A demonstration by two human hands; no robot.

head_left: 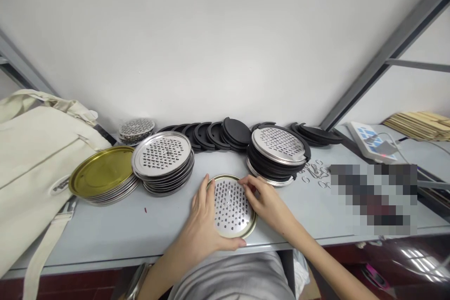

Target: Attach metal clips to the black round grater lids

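Observation:
A round metal grater disc [232, 208] with rows of punched holes lies near the table's front edge, set inside a gold-coloured rim. My left hand [202, 225] grips its left side, fingers along the upper left rim and thumb at the bottom edge. With thumb and fingers bent together, my right hand [265, 199] pinches the upper right rim of the same disc. Left of my hands stands a stack of silver grater discs [163, 154], beside a stack topped by a gold lid [103, 171]. Black rings and silver discs form another stack [277, 145] behind my right hand.
Several black plastic pieces [207, 136] lie along the wall, with smaller grater plates [137, 127] at the back left. Small metal rings [316, 169] are scattered at right, near a blurred patch. A cream bag [42, 150] stands left; a white device [374, 143] and wooden boards [420, 124] lie right.

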